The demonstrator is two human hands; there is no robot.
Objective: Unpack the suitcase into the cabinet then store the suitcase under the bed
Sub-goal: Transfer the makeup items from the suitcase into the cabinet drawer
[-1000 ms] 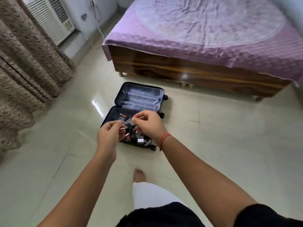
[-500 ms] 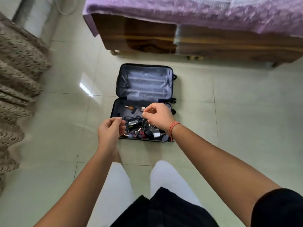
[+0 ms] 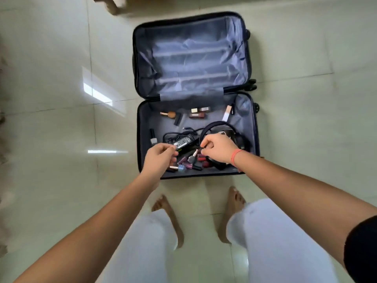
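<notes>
A dark suitcase [image 3: 139, 137] lies open on the tiled floor, its pale-lined lid [image 3: 193, 58] flat on the far side. The near half holds a black power adapter [image 3: 184, 141] with its cable, black headphones [image 3: 216, 124], and several small cosmetic bottles and lipsticks [image 3: 191, 159]. My left hand [image 3: 161, 158] hovers over the near left of the contents, fingers curled, fingertips by the adapter's end. My right hand [image 3: 219, 148] hovers beside the headphone band, fingers curled too. I see nothing held in either hand.
I stand barefoot right at the suitcase's near edge, feet [image 3: 169, 213] on glossy tiles. A wooden bed leg [image 3: 114, 5] shows at the top edge. A strip of curtain [image 3: 2, 119] runs along the left edge. No cabinet is in view.
The view has tilted down and closer to the suitcase; the bed has left the frame. Both hands have dropped lower towards the contents, still curled.
</notes>
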